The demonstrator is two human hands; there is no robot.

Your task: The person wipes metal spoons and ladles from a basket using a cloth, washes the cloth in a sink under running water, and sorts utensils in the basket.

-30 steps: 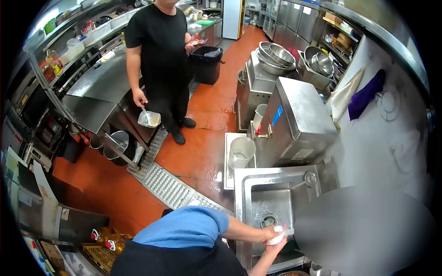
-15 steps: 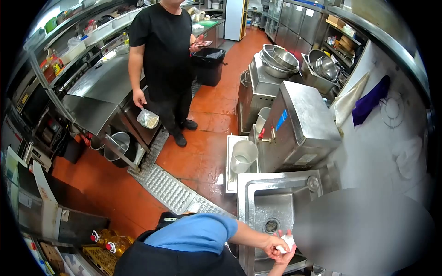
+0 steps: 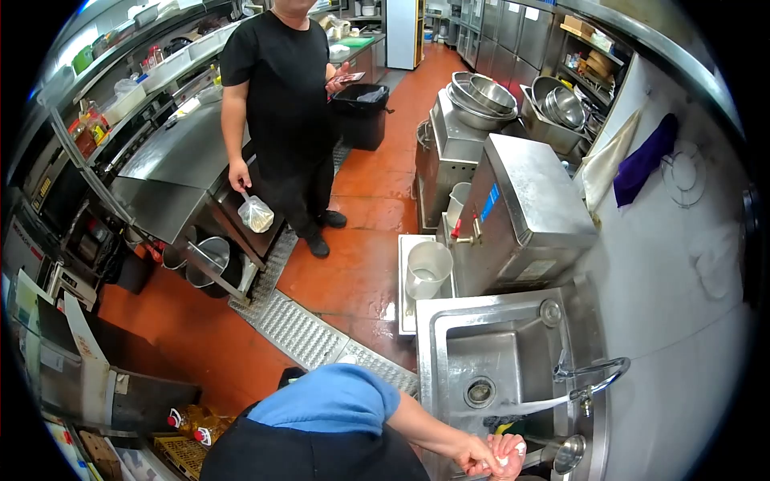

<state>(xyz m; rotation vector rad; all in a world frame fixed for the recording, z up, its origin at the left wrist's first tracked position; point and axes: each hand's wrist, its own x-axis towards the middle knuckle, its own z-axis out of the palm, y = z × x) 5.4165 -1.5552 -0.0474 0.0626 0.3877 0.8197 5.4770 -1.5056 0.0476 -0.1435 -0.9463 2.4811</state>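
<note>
Fingers of the left hand (image 3: 472, 455) lie against the right hand (image 3: 508, 465) at the near end of the sink (image 3: 429, 361); I can't tell whether either set is clamped or only touching. White, foam-like stuff (image 3: 503, 461) shows beside the fingers, down from a larger clump a moment ago to small patches, so I'd judge it is being rubbed thin or is tucked under them. Just beyond the fingers, a stream of water (image 3: 529, 406) runs from the tap (image 3: 565, 372), both plain now that a grey blur has gone. Something yellow-green (image 3: 517, 427) near the fingers is too dim to name. Most of the right forearm is out of sight, and the left fingertips are hard to pick out.
</note>
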